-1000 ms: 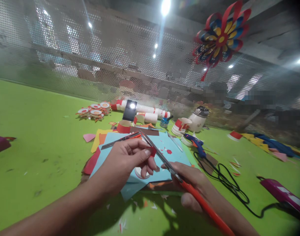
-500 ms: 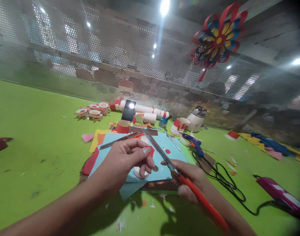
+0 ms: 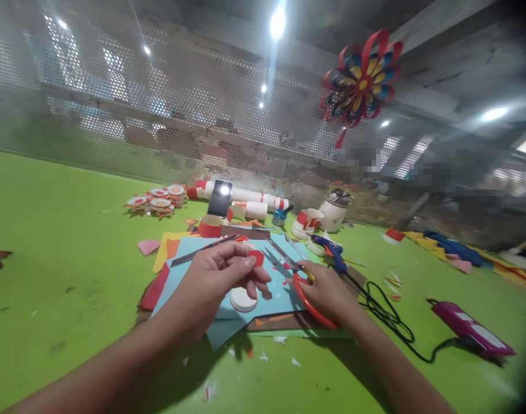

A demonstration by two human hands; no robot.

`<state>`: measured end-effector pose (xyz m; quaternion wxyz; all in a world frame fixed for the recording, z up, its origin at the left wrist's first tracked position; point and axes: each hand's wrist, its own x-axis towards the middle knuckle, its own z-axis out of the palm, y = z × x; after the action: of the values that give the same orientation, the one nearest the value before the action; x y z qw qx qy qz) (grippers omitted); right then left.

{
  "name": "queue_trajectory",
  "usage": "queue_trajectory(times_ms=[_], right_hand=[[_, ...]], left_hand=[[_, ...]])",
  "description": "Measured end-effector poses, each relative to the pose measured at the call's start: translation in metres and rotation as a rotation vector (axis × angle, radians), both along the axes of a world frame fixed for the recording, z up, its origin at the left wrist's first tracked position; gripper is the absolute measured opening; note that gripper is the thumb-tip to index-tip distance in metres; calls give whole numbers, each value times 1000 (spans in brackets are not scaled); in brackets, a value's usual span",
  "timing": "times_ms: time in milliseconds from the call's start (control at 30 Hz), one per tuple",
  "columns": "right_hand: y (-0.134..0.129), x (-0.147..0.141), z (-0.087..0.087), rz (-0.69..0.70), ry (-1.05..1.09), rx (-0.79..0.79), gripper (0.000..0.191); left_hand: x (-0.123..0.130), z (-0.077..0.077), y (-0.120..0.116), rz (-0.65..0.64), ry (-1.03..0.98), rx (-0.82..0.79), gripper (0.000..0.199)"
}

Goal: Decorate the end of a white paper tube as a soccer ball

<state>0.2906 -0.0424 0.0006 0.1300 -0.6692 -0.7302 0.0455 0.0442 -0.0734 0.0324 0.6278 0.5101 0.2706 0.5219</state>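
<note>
Between the thumb and fingers of my left hand (image 3: pixel 226 273) is a small red paper piece (image 3: pixel 257 259). My right hand (image 3: pixel 327 287) is closed around the orange-handled scissors (image 3: pixel 303 290), whose blades point away over the light blue paper (image 3: pixel 194 293). Just below my left fingertips a round white disc (image 3: pixel 244 299) lies on that paper. Small red bits lie near the blades. A second pair of scissors (image 3: pixel 198 251) rests beyond my left hand, partly hidden by it.
A blue glue gun (image 3: pixel 334 251) with a black cord lies right of the papers. Behind them stand a phone (image 3: pixel 220 198), a blue jar (image 3: pixel 279 217), and paper cups (image 3: pixel 306 223). A magenta device (image 3: pixel 469 328) lies at the right; decorated discs (image 3: pixel 159 200) sit back left.
My right hand and the scissors have lowered toward the blue paper, with the blades now beside the red bits. The view has shifted slightly; my left hand still holds the red piece.
</note>
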Motion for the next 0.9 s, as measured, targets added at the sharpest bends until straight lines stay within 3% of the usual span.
queue_trajectory(times_ms=[300,467,700,900], right_hand=[[7,-2,-13,47,-43,-15,43],[-3,-5,-3,86,65,47,37],[-16,-41,34,326,578,-1,25],[-13,-70,38,405,1010,-105,31]], left_hand=[[-1,-5,0,10,12,15,14],[1,-3,-1,23,22,-22,30],[3,-5,0,59,134,11,35],[6,-19,8,51,139,77,36]])
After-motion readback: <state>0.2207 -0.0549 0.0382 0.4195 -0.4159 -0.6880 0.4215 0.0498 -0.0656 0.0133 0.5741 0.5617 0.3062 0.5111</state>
